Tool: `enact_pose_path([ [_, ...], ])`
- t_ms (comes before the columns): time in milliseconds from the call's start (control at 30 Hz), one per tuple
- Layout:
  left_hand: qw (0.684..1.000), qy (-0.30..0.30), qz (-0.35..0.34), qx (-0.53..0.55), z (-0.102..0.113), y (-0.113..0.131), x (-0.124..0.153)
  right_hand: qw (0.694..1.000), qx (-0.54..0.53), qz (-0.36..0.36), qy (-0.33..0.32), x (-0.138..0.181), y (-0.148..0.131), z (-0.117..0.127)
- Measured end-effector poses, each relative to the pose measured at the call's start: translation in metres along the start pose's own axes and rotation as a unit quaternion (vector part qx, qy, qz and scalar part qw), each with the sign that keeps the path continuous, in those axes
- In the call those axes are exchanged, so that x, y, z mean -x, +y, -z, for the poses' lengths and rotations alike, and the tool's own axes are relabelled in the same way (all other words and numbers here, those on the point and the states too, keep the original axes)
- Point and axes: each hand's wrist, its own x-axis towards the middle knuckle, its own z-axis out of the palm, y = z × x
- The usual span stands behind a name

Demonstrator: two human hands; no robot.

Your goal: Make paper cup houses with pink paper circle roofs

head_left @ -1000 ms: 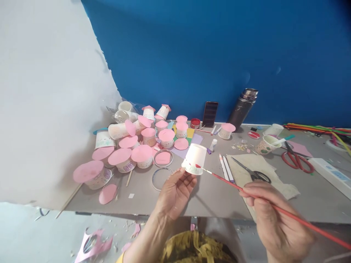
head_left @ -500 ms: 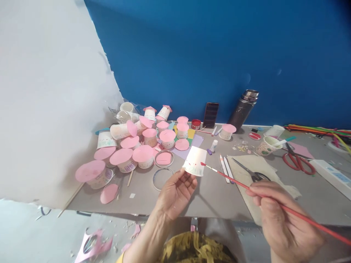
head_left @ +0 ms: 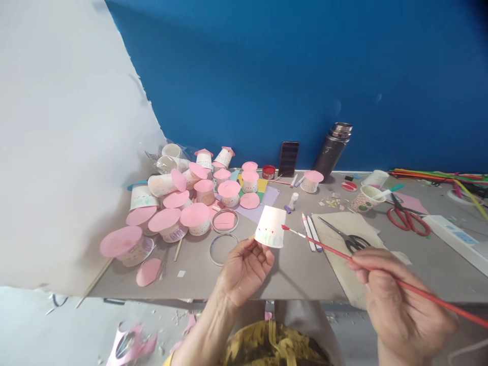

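Observation:
My left hand grips the rim of an upside-down white paper cup, held above the grey table. Red dots and pale green strokes run along the cup's lower part. In my right hand is a long red paintbrush, pinched between thumb and fingers. Its red-wetted tip is at the cup's right edge; whether it touches I cannot tell. To the left stand several painted cups with pink paper discs on top, such as this pink-topped cup.
Scissors lie on a beige cloth, beside markers. Behind are a red paint jar, a phone and a dark flask. Red-handled scissors, a patterned cup and a power strip sit rightward. Tape rings lie left.
The cup has turned slightly, and its red dots now sit further left on it. The brush tip has shifted a little right relative to the hand-held cup. The view has shifted slightly.

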Motion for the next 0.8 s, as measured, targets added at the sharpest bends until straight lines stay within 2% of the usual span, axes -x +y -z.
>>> enact_pose_path([
  [200,1.0,0.002,0.003,0.007,-0.0032,-0.001,0.0002,0.998,-0.016,-0.01,-0.059,0.0031,0.0009,-0.0001],
  [367,1.0,0.006,-0.007,0.011,-0.0038,-0.0002,0.0015,1.0,-0.023,-0.018,-0.007,0.0043,0.0015,0.0044],
  [667,1.0,0.011,0.01,0.011,-0.0061,-0.0012,0.0022,0.999,-0.027,-0.006,-0.035,0.0056,0.0045,-0.0006],
  [800,1.0,0.014,0.003,0.014,-0.0071,-0.001,0.0037,0.999,-0.04,-0.022,0.009,0.0051,0.0054,0.0021],
])
